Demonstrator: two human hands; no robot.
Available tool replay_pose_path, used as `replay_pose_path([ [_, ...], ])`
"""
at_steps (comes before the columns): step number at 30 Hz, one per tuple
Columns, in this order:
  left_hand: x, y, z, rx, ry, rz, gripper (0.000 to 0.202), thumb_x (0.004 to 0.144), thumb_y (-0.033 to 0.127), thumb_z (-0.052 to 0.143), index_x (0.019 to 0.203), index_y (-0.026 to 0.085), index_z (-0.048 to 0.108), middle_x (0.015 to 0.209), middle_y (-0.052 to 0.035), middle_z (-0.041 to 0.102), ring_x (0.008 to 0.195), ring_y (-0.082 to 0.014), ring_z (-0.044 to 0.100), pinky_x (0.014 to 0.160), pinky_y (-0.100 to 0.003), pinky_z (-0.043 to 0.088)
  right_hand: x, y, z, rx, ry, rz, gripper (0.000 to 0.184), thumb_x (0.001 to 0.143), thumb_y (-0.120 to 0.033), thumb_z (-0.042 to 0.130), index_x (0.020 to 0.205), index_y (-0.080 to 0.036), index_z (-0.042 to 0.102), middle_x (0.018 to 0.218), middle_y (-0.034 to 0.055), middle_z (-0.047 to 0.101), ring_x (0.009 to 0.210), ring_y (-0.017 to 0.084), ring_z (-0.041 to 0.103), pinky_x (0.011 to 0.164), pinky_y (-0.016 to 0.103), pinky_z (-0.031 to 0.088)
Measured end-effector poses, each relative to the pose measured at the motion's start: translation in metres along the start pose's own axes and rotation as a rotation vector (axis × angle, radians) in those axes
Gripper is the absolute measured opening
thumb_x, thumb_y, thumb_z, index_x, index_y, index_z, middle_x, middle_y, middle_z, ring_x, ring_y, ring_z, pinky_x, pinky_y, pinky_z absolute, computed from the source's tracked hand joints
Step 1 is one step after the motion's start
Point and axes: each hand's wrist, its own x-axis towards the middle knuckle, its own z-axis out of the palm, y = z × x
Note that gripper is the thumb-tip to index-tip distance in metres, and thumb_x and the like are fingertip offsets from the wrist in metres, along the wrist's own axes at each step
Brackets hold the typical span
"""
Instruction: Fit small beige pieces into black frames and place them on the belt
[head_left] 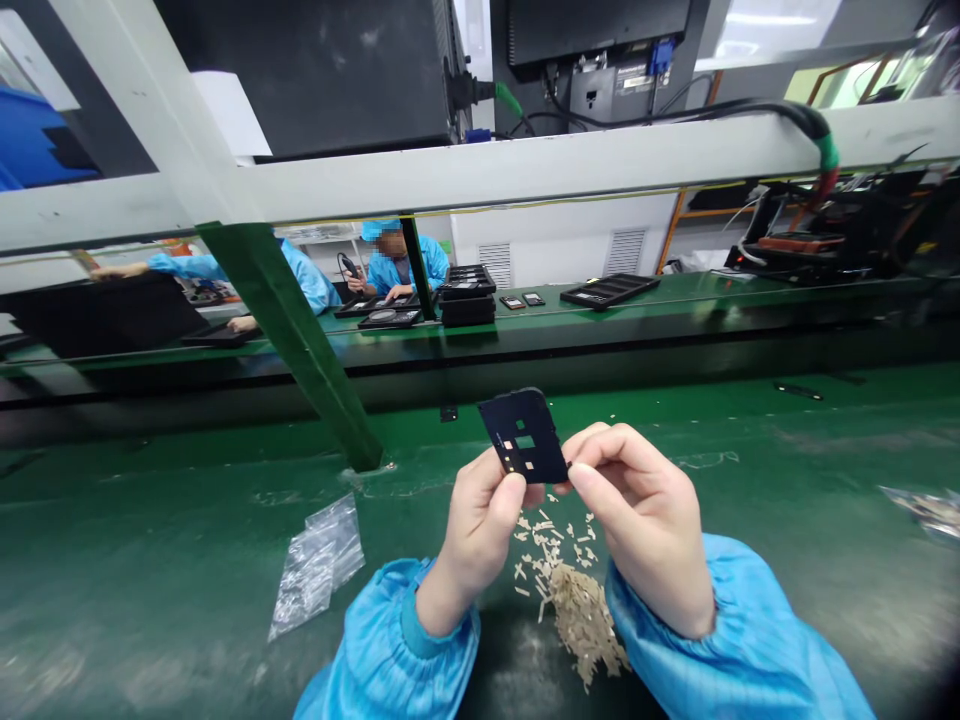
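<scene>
A thin black panel point(534, 455) with a rounded corner and several small square cutouts is held up, tilted, above the green bench. My left hand point(484, 520) grips its lower edge between thumb and fingers. At the panel's lower right corner, my right hand point(637, 510) is closed in a pinch, its fingertips touching the edge. A tiny dark bit shows at those fingertips; I cannot tell whether it is a separate part or belongs to the panel. Beneath the hands lies a pile of small tan pieces point(585, 620), with loose ones scattered toward the panel.
A clear plastic bag point(319, 565) lies on the left, another bag point(926, 510) at the far right. A green post point(300, 350) rises left of the hands. Beyond the bench, people in blue work beside stacked black trays point(467, 295). A white beam point(525, 175) crosses overhead.
</scene>
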Motion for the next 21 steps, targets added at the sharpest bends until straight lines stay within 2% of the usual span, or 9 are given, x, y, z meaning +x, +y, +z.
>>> replay_pose_path([
  [2,0.001,-0.0014,0.0015,-0.112,0.002,-0.09,0.022,0.09,0.034,0.044,0.086,0.018,0.059,0.074,-0.0019,0.058,0.061,-0.0124,0.052,0.057,-0.024,0.044,-0.0002,-0.0013,0.0009,-0.022,-0.023,-0.024,0.012,0.085,-0.013,0.054,0.075,-0.02,0.054,0.077,-0.0014,0.056,0.07,0.011,0.055,0.064,0.022,0.047],
  [5,0.0031,-0.0009,0.0029,-0.228,-0.012,-0.169,0.021,0.09,0.036,0.046,0.089,0.018,0.058,0.078,-0.0028,0.056,0.063,-0.0121,0.051,0.061,-0.025,0.046,-0.0012,-0.0039,0.0023,-0.006,-0.045,-0.014,0.013,0.085,-0.013,0.053,0.075,-0.02,0.053,0.078,-0.0004,0.055,0.069,0.012,0.057,0.063,0.026,0.048],
  [8,0.0056,0.0006,0.0031,-0.289,-0.039,-0.187,0.023,0.088,0.039,0.048,0.085,0.019,0.058,0.075,-0.0023,0.053,0.064,-0.0124,0.049,0.06,-0.025,0.045,-0.0018,-0.0067,0.003,-0.008,-0.053,-0.001,0.013,0.084,-0.012,0.053,0.074,-0.02,0.052,0.078,0.0005,0.054,0.068,0.014,0.057,0.062,0.028,0.048],
  [13,0.0077,0.0009,0.0021,-0.267,-0.034,-0.21,0.028,0.084,0.046,0.052,0.082,0.019,0.059,0.068,-0.0013,0.051,0.061,-0.0133,0.048,0.057,-0.026,0.044,-0.0012,-0.0088,0.0032,0.001,-0.074,0.007,0.013,0.082,-0.012,0.053,0.073,-0.02,0.052,0.077,0.0011,0.054,0.07,0.015,0.058,0.063,0.03,0.048],
  [21,0.0085,0.0025,0.0029,-0.345,-0.045,-0.178,0.025,0.083,0.043,0.057,0.075,0.018,0.058,0.063,0.0001,0.05,0.059,-0.0125,0.049,0.058,-0.026,0.043,-0.0008,-0.0081,0.0032,0.084,-0.101,0.074,0.015,0.081,-0.017,0.058,0.069,-0.019,0.049,0.078,0.0016,0.053,0.074,0.016,0.057,0.065,0.031,0.047],
])
